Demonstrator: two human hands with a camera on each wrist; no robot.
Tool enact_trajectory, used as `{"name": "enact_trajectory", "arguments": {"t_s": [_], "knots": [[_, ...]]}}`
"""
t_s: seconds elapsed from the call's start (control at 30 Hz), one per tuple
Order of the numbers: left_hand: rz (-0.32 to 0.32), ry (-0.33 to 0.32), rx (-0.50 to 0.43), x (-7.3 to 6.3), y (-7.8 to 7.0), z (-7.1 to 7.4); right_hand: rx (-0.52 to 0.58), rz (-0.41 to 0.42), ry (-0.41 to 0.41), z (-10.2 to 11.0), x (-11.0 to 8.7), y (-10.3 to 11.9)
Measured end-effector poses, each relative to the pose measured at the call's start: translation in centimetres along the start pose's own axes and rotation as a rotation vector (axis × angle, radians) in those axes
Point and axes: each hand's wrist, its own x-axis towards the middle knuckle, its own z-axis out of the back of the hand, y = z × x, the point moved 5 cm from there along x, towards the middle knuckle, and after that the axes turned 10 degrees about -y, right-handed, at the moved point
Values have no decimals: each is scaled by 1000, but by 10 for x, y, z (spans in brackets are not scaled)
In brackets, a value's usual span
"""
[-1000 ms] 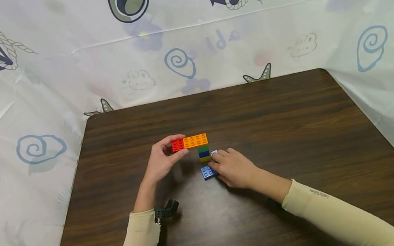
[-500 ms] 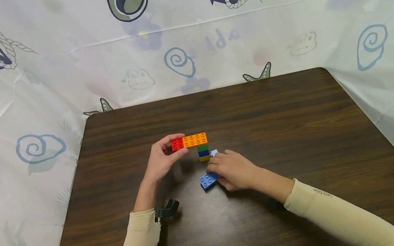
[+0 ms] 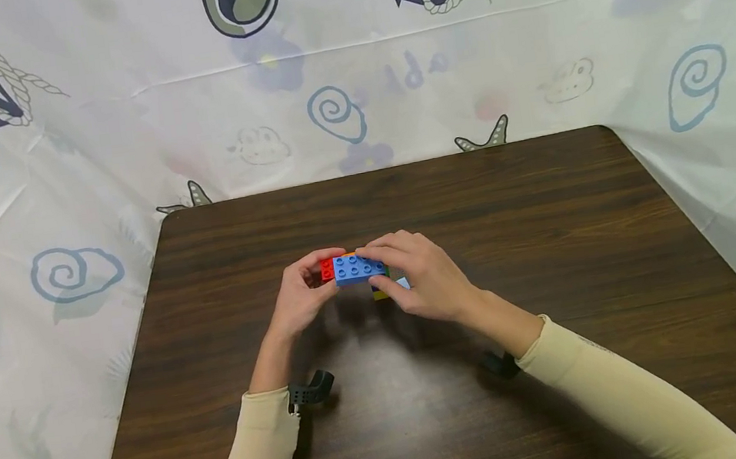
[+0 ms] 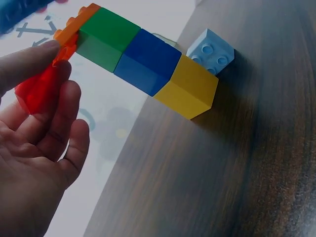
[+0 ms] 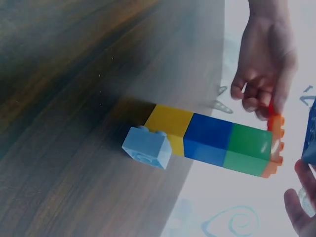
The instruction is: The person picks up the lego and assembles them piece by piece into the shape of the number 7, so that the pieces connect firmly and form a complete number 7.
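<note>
A small tower stands on the table, with a yellow brick (image 4: 190, 86) at the bottom, then a dark blue brick (image 4: 148, 61) and a green brick (image 4: 108, 39). Across its top lies an orange brick (image 4: 79, 24), reaching out to the left. My left hand (image 3: 303, 292) pinches a red brick (image 4: 39, 88) at that overhanging end. Above the orange brick, with a gap between them, my right hand (image 3: 433, 275) holds a long blue brick (image 3: 354, 269) by its right end. In the head view this brick hides most of the orange one.
Beside the tower's foot, a light blue brick (image 5: 147, 147) sits on the dark wooden table (image 3: 514, 226). A printed white cloth (image 3: 393, 102) hangs behind the table. Dark bands (image 3: 312, 389) are worn on both wrists.
My right hand has lifted the long blue brick from the table, up and away from me, to above the orange brick. My left hand has stayed in place on the red brick.
</note>
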Motion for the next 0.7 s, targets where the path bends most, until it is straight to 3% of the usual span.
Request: {"name": "enact_trajectory", "arguments": {"t_s": [0.27,0.7], "knots": [[-7,7,-42,2,3,-1,-38,-72,26,-18,13,-15],[37,8,-83,3,4,-1,-42,-70,115,-30,19,-17]]}}
